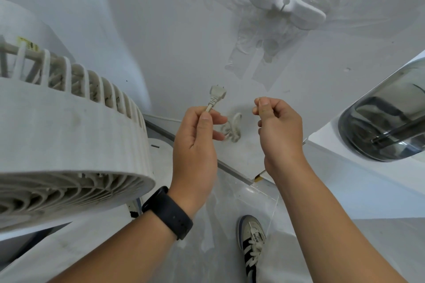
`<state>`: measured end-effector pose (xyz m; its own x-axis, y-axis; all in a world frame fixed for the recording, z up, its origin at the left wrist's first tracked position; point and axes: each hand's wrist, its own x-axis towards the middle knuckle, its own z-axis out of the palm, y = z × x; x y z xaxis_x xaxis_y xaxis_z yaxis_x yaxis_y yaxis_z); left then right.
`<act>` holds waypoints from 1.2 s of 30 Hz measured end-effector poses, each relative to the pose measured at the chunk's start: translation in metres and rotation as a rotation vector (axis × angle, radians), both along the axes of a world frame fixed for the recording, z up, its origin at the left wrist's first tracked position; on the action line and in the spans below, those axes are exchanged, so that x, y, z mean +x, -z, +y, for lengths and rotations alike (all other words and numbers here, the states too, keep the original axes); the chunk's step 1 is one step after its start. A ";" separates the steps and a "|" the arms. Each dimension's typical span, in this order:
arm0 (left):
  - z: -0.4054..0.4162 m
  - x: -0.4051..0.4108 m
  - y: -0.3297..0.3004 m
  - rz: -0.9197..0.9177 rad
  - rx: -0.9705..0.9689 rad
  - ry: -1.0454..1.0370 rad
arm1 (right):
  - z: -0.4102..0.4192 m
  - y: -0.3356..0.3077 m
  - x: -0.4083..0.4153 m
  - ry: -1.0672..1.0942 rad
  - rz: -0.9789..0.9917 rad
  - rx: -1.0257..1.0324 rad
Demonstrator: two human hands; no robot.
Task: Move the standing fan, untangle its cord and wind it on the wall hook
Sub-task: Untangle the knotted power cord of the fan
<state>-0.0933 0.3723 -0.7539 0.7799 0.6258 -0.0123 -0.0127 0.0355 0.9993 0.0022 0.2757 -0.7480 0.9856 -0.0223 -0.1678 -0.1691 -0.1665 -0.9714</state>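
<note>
Head view: the cord (224,130) is the thing in hand, a thin pale flex that looks light and limp, so I judge it will flop and kink wherever it hangs free. A knotted bunch of it hangs between my two hands, just below my fingertips. The plug (216,95) sticks up above my left hand (195,145), which pinches the flex right under the plug's stiff neck, thumb against forefinger. That looks the best place to hold, since the moulded plug stops a slip. My right hand (279,131) is closed, thumb pressed to curled fingers; it seems to pinch another bit of the flex, but I cannot tell for certain, as the strand is hidden inside my grip. The tangle should yield to gentle pulling apart, not tugging.

The fan (69,145) stands close to the left of my left forearm, its ribbed head bulky and likely awkward but not heavy. The wall hook (287,4) sits well above and beyond my right hand, bare of cord. A grey curved container (386,122) lies to the right of my right hand, and my shoe (253,246) shows below between my forearms
</note>
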 end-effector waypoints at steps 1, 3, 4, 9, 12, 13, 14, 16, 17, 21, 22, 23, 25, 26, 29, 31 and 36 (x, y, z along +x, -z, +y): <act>0.000 0.000 0.001 0.000 -0.012 0.000 | 0.000 -0.001 0.000 0.004 0.006 0.005; 0.000 0.000 0.003 0.004 -0.032 0.013 | 0.000 -0.002 0.000 -0.007 0.023 0.012; -0.001 0.001 0.004 0.013 -0.037 0.022 | 0.000 -0.003 -0.001 -0.027 0.032 0.006; -0.002 -0.001 0.004 0.050 -0.036 0.102 | 0.003 -0.010 -0.014 -0.218 0.062 -0.034; -0.003 -0.002 0.000 0.059 -0.036 0.159 | 0.002 -0.019 -0.026 -0.312 0.059 -0.011; -0.004 -0.003 -0.001 0.064 -0.026 0.175 | 0.000 -0.020 -0.031 -0.338 0.047 -0.021; -0.006 -0.005 -0.004 0.068 -0.009 0.197 | -0.003 -0.022 -0.039 -0.357 0.031 -0.036; -0.008 -0.010 -0.008 0.074 0.053 0.276 | -0.013 -0.023 -0.052 -0.350 0.006 -0.045; -0.009 -0.013 -0.010 0.077 0.096 0.329 | -0.019 -0.025 -0.058 -0.320 0.001 -0.026; -0.008 -0.034 -0.012 0.157 0.353 0.550 | -0.050 -0.027 -0.087 -0.085 -0.042 0.083; -0.006 -0.042 -0.008 0.213 0.473 0.592 | -0.059 -0.026 -0.096 -0.022 -0.054 0.134; -0.005 -0.053 -0.004 0.282 0.618 0.625 | -0.069 -0.027 -0.107 0.042 -0.048 0.208; -0.003 -0.070 0.003 0.407 0.849 0.663 | -0.084 -0.030 -0.119 0.157 0.011 0.404; -0.003 -0.082 0.004 0.440 0.892 0.661 | -0.091 -0.032 -0.125 0.199 0.041 0.499; -0.004 -0.104 0.012 0.410 0.816 0.608 | -0.105 -0.034 -0.133 0.267 0.067 0.624; -0.004 -0.117 0.018 0.371 0.732 0.585 | -0.108 -0.031 -0.134 0.253 0.110 0.623; -0.002 -0.134 0.010 0.223 0.534 0.425 | -0.099 -0.025 -0.143 -0.013 0.169 0.288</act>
<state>-0.2278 0.3704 -0.7641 0.9722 0.2329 0.0239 0.0994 -0.5028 0.8587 -0.1409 0.1766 -0.7234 0.9433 0.0619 -0.3262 -0.3312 0.1078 -0.9374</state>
